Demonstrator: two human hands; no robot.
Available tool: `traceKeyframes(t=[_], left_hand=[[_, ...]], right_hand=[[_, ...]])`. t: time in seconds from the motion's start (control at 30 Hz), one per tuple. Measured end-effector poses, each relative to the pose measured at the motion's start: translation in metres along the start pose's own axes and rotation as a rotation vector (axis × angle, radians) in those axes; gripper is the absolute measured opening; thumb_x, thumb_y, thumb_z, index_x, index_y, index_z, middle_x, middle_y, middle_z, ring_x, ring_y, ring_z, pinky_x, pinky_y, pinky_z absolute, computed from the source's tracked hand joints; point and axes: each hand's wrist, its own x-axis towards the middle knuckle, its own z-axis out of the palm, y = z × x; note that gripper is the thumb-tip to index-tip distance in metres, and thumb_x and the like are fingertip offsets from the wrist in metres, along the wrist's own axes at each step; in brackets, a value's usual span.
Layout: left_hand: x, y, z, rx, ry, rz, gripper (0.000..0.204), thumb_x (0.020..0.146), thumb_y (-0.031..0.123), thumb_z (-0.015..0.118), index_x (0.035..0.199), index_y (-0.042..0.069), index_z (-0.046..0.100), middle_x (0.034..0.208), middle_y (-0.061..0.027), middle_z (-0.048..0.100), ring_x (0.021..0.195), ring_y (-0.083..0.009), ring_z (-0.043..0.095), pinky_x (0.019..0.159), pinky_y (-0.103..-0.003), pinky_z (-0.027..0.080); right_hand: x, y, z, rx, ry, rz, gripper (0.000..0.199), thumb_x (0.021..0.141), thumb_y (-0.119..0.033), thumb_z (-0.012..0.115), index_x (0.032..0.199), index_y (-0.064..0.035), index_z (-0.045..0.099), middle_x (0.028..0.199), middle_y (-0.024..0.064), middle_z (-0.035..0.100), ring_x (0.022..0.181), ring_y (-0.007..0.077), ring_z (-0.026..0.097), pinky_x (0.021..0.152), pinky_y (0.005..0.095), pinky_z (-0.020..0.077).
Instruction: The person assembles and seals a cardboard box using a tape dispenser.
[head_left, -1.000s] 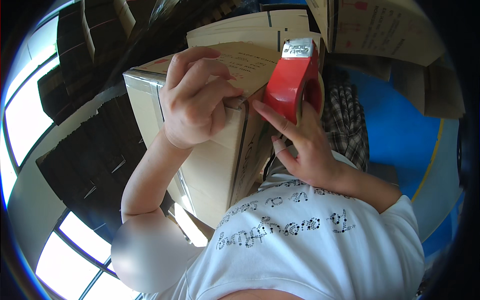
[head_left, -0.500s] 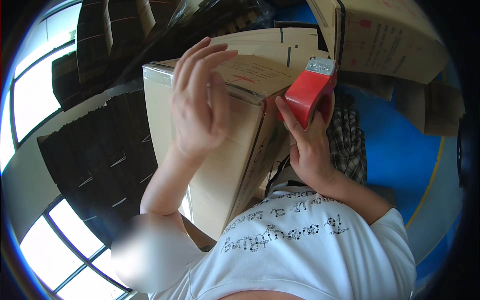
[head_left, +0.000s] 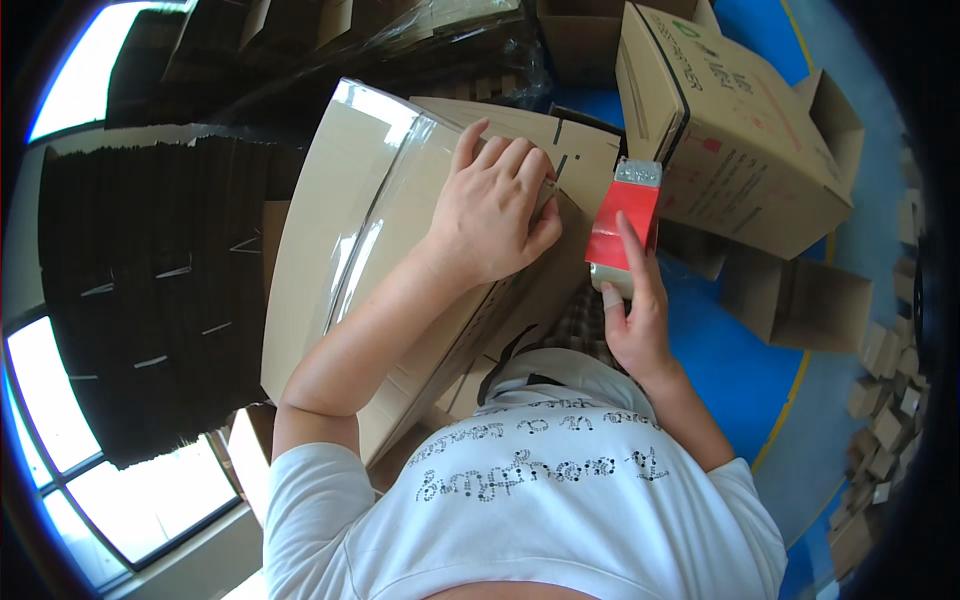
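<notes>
A large cardboard box (head_left: 320,270) stands tilted in front of me, a shiny strip of clear tape (head_left: 375,215) running along the seam of its face. My left hand (head_left: 492,208) lies on the box's right edge, its fingers curled over the far corner; the fingertips are partly hidden. To the right of the box, my right hand (head_left: 642,325) holds a red tape dispenser (head_left: 622,225) with a metal cutter end pointing away from me. The index finger lies along the dispenser's side, and a tape roll shows at its near end.
Another printed cardboard box (head_left: 745,130) stands at the far right, with an open carton (head_left: 800,300) below it on the blue floor (head_left: 715,375). Dark stacks of flat cardboard (head_left: 150,280) fill the left side. Several small boxes (head_left: 885,430) lie at the right edge.
My left hand has come down from above the box onto its right edge. The box has turned and tipped, bringing its taped seam into sight. The dispenser stays in my right hand, slightly lower.
</notes>
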Motion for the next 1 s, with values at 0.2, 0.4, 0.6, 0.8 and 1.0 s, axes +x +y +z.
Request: traceKeyframes(t=[0.2, 0.4, 0.6, 0.8, 1.0], left_hand=[[-0.009, 0.004, 0.005, 0.067, -0.043, -0.025, 0.028, 0.078, 0.028, 0.061, 0.096, 0.007, 0.055, 0.097, -0.0103, 0.056, 0.107, -0.027, 0.053, 0.11, -0.05, 0.023], [-0.057, 0.006, -0.028, -0.484, 0.291, -0.071, 0.021, 0.088, 0.015, 0.054, 0.105, 0.002, 0.056, 0.113, -0.0124, 0.056, 0.119, -0.0279, 0.048, 0.107, -0.046, 0.03], [-0.189, 0.033, -0.065, -1.655, 0.06, -0.505, 0.034, 0.099, 0.03, 0.046, 0.114, 0.001, 0.058, 0.104, -0.0071, 0.06, 0.099, -0.0126, 0.057, 0.09, -0.029, 0.048], [-0.276, 0.082, -0.059, -2.029, 0.27, -0.636, 0.025, 0.095, 0.029, 0.057, 0.098, 0.004, 0.055, 0.094, -0.0047, 0.061, 0.088, -0.0103, 0.06, 0.079, -0.028, 0.053], [-0.355, 0.105, -0.034, -2.01, 0.738, -0.788, 0.014, 0.096, 0.016, 0.055, 0.09, 0.004, 0.05, 0.088, -0.0045, 0.063, 0.08, -0.0095, 0.061, 0.073, -0.025, 0.053]], right_hand=[[0.002, -0.057, -0.053, 0.515, -0.059, 0.086, 0.101, 0.076, -0.016, 0.06, 0.15, -0.0077, -0.008, 0.146, 0.0194, 0.029, 0.134, 0.0265, 0.034, 0.109, 0.038, 0.0278], [-0.015, -0.057, -0.081, 1.012, -0.028, 0.106, 0.067, 0.093, -0.037, 0.047, 0.14, 0.0072, 0.028, 0.118, 0.0239, 0.055, 0.078, 0.0208, 0.062, 0.068, 0.029, 0.0509], [-0.041, -0.072, -0.056, 1.189, -0.267, 0.122, 0.059, 0.094, -0.038, 0.04, 0.122, 0.0133, 0.046, 0.106, 0.0227, 0.061, 0.077, 0.0223, 0.062, 0.068, 0.0312, 0.05], [-0.048, -0.105, 0.001, 0.762, -0.446, 0.052, 0.059, 0.09, -0.038, 0.046, 0.109, 0.017, 0.052, 0.099, 0.0263, 0.063, 0.092, 0.0303, 0.065, 0.083, 0.0364, 0.0507], [-0.045, -0.171, 0.073, 0.428, -0.798, -0.007, 0.05, 0.087, -0.032, 0.051, 0.103, 0.015, 0.058, 0.084, 0.0153, 0.066, 0.074, 0.0187, 0.063, 0.069, 0.0261, 0.0471]])
